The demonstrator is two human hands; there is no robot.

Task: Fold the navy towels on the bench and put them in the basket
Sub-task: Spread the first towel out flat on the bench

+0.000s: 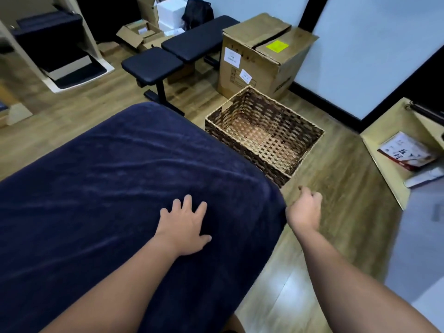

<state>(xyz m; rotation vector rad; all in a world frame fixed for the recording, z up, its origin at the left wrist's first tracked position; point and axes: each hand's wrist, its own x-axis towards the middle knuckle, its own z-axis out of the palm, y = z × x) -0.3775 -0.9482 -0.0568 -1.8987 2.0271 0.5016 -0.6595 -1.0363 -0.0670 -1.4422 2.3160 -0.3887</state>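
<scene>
Nearest the camera, the left hand lies flat on the navy towel, fingers straight and spread, palm down near the towel's right edge. The towel is spread open over a surface it hides completely, its right side draping down. Just beside that edge the right hand hangs in the air over the wooden floor, fingers loosely curled and holding nothing. Beyond it the wicker basket stands on the floor, near the towel's far right corner. Behind the basket sit a cardboard box and a black padded bench.
</scene>
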